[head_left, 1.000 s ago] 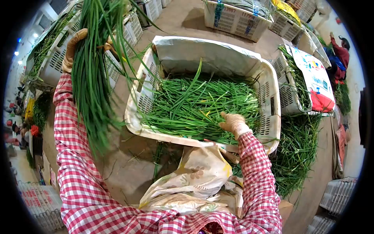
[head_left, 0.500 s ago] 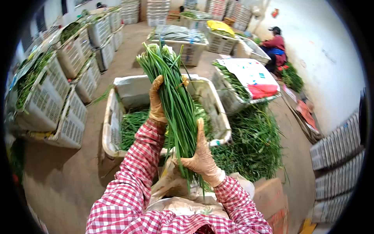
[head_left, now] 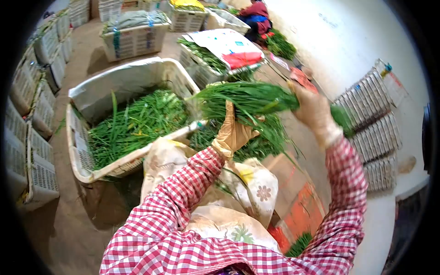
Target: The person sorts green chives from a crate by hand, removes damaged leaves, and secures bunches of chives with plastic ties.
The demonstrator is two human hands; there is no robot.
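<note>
A bundle of garlic chives (head_left: 250, 98) lies almost level across both hands, above the floor to the right of the large white crate. My left hand (head_left: 232, 134), in a tan glove, cradles the bundle from below near its left end, thumb up against the leaves. My right hand (head_left: 314, 111), also gloved and slightly blurred, is closed around the right part, with leaf tips hanging past it. More cut greens fill the bottom of the white crate (head_left: 75, 130) at my left. Under the bundle, a loose heap of greens (head_left: 270, 140) lies on the floor.
A patterned apron (head_left: 229, 220) covers my lap, with a cardboard box (head_left: 293, 183) beside it. Another crate (head_left: 197, 68) bears a white and red sack. Filled crates (head_left: 43, 151) line the left. Stacked crates (head_left: 366, 110) stand by the right wall. A person (head_left: 256, 18) sits at the back.
The bundle has turned from nearly upright over the crate to nearly level, further right. My right hand has swung up and right with it. The view has turned right.
</note>
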